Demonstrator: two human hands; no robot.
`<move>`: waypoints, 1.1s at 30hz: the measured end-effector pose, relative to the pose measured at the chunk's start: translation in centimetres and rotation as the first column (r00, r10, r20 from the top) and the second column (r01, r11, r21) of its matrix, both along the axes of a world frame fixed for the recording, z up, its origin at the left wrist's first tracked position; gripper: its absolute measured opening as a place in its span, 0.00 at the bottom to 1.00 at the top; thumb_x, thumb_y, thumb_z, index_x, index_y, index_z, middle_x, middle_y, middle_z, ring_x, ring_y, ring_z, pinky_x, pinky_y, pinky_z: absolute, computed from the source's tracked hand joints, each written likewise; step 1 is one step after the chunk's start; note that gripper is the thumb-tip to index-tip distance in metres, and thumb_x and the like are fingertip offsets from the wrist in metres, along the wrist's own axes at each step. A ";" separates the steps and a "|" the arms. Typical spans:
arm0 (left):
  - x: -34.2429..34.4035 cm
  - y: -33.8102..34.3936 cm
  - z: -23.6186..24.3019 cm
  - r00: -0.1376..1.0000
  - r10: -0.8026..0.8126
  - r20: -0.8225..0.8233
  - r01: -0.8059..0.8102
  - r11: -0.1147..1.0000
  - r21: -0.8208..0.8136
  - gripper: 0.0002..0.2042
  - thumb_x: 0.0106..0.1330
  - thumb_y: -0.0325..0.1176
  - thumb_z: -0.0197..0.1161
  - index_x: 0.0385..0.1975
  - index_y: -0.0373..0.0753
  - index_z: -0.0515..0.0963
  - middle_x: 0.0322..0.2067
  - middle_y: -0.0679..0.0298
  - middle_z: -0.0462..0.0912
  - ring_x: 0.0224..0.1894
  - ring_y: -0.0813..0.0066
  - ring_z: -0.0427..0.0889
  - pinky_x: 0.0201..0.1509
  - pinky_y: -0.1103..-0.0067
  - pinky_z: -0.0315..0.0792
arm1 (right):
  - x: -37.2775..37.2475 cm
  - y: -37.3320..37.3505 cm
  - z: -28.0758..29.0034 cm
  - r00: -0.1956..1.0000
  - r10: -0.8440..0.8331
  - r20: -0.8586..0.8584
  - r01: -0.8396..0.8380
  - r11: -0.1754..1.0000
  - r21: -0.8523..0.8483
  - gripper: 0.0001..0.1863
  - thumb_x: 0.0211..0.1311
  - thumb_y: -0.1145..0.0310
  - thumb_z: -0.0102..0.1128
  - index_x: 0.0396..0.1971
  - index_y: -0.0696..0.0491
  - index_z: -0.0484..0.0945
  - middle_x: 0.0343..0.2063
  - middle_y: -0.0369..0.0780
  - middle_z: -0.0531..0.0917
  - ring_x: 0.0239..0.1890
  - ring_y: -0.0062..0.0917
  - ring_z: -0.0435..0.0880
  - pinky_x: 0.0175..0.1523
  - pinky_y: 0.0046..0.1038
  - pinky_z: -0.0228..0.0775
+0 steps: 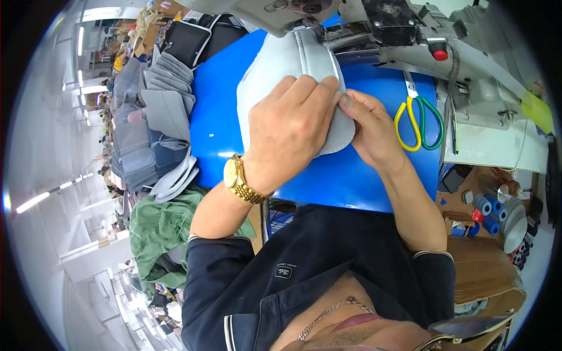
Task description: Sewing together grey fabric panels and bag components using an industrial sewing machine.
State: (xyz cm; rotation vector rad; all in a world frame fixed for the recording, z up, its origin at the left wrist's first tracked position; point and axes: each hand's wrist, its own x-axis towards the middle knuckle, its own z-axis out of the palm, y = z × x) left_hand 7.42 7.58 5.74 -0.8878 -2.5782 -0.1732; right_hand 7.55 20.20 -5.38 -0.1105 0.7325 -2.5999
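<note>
A pale grey sewn fabric piece (257, 76), shaped like a cap, lies under the sewing machine head (293, 14). A stitched seam runs up its middle, and a darker grey rounded flap (339, 136) shows at its near end. My left hand (295, 120), a gold watch on its wrist, lies over the piece with bent fingers gripping the fabric near the seam. At the piece's right edge, my right hand (374, 126) pinches the fabric between thumb and fingers. The needle area is partly hidden by the machine.
Yellow-and-green-handled scissors (419, 120) lie on the blue work surface (216, 111) at right. Stacks of grey fabric pieces (167, 88) stand at left, above a green cloth (158, 228). Thread spools (490, 207) and a cardboard box (483, 263) sit lower right.
</note>
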 end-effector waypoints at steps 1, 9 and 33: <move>-0.4 -0.1 -0.1 1.000 0.003 0.002 -0.003 1.000 0.008 0.11 0.56 0.26 0.66 0.39 0.39 0.81 0.22 0.65 0.73 0.24 0.68 0.74 0.26 0.74 0.68 | -0.3 0.0 0.2 0.999 -0.032 0.002 0.032 0.999 0.038 0.09 0.71 0.64 0.52 0.32 0.52 0.76 0.24 0.28 0.76 0.28 0.09 0.75 0.32 0.15 0.67; -3.6 -0.1 -0.5 0.994 0.008 -0.106 -0.018 0.996 -0.092 0.09 0.59 0.31 0.66 0.39 0.40 0.81 0.25 0.65 0.76 0.28 0.67 0.76 0.29 0.74 0.71 | -4.4 1.2 1.5 0.955 -0.047 -0.293 0.186 0.863 0.470 0.14 0.68 0.64 0.54 0.23 0.55 0.76 0.20 0.30 0.76 0.24 0.11 0.76 0.31 0.16 0.69; -0.2 -4.0 -2.3 0.982 -0.063 -0.180 0.065 0.998 0.003 0.33 0.49 0.22 0.62 0.61 0.48 0.71 0.64 0.51 0.64 0.58 0.49 0.70 0.55 0.65 0.70 | -2.5 -0.9 3.3 0.870 -0.210 -0.446 0.475 0.596 0.648 0.21 0.55 0.57 0.71 0.15 0.59 0.78 0.12 0.38 0.79 0.16 0.19 0.82 0.21 0.20 0.70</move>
